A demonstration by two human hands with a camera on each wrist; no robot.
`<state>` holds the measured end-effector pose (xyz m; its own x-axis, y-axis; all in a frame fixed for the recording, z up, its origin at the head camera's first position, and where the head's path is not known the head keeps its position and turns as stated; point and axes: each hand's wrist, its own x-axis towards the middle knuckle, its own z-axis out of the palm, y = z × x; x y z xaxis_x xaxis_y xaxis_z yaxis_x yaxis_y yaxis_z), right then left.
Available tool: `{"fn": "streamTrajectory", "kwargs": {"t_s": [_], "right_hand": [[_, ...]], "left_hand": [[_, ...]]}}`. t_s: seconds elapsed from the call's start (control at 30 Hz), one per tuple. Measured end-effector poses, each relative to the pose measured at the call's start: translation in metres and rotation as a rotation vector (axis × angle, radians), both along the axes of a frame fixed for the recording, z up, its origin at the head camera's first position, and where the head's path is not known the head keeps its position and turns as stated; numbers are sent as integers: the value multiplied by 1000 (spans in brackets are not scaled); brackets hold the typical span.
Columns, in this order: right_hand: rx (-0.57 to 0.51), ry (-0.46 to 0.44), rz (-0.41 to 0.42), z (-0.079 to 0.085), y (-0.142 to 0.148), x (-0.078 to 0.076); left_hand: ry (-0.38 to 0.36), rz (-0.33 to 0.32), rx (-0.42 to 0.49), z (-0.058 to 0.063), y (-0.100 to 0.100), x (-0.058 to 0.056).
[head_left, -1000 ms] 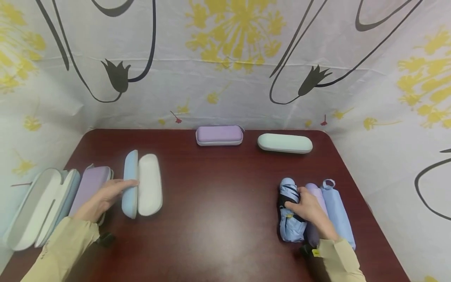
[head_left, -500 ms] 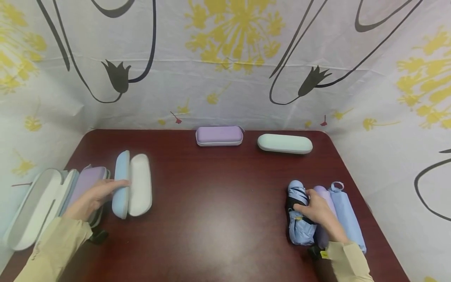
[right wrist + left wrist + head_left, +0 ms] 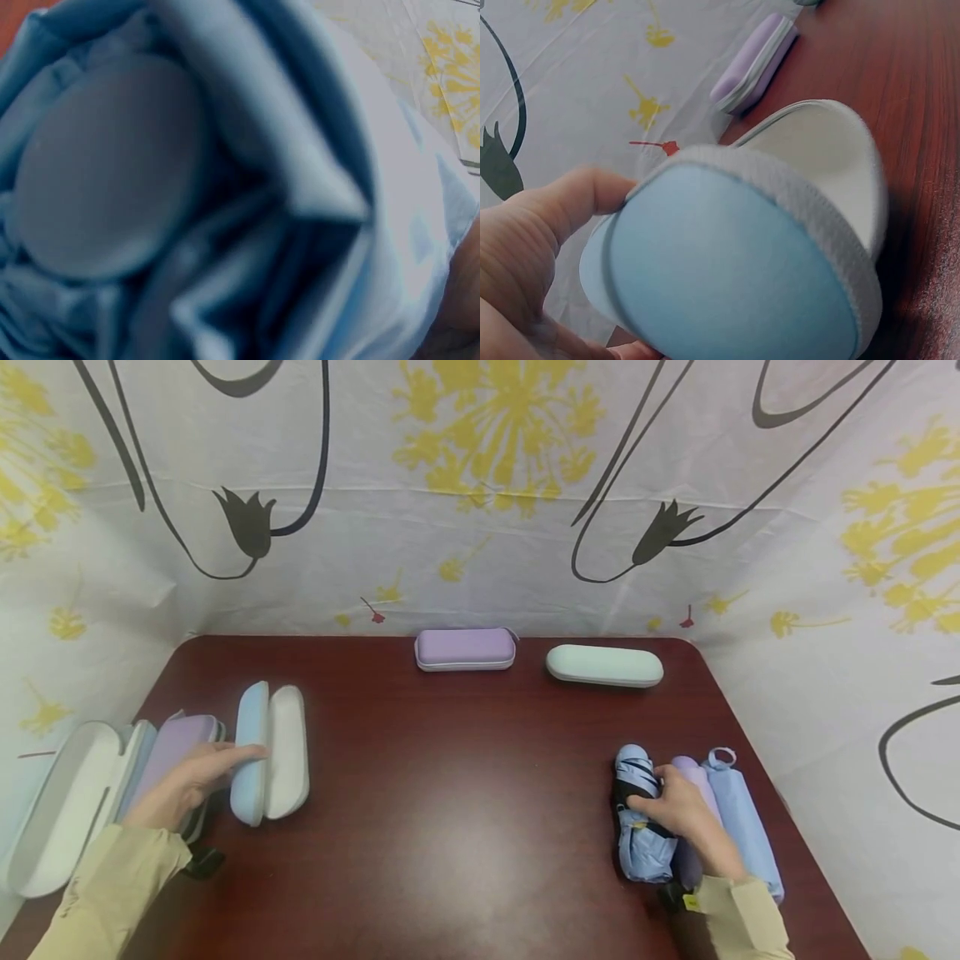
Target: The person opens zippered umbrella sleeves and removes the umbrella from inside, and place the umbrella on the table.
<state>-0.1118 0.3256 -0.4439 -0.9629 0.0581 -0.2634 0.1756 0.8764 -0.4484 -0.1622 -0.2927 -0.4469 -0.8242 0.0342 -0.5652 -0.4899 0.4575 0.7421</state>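
Observation:
At the left of the table my left hand [image 3: 187, 781] grips the light blue half of an open hard case [image 3: 247, 777], thumb on one side and fingers on the other in the left wrist view. The case's pale inside half [image 3: 821, 154] lies to its right. On the right side my right hand [image 3: 682, 810] holds a folded blue umbrella [image 3: 647, 852] with a black band. Its crumpled cloth and round end [image 3: 112, 165] fill the right wrist view. A purple folded umbrella [image 3: 697, 777] and a blue sleeved one with a loop [image 3: 742, 827] lie right against it, partly behind the hand.
Left of my left hand lie a purple case [image 3: 176, 743] and a large open pale case [image 3: 71, 810]. Along the back edge sit a closed purple case [image 3: 465, 649] and a mint green case [image 3: 604, 666]. Patterned cloth [image 3: 480, 527] surrounds the table.
My left hand has moved left with the open blue case, towards the purple one. My right hand and the blue umbrella have shifted right, and the two umbrellas beside it have slid right too.

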Motion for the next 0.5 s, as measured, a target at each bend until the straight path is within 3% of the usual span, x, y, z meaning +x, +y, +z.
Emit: {"fn": "streamTrajectory", "kwargs": {"t_s": [0.4,0.5], "right_hand": [[-24,150,74,6,-9,5],[-30,170,98,9,-12,4]], "left_hand": [[82,10,11,5,-3,5],[138,-2,-30,5,-1,6]]}}
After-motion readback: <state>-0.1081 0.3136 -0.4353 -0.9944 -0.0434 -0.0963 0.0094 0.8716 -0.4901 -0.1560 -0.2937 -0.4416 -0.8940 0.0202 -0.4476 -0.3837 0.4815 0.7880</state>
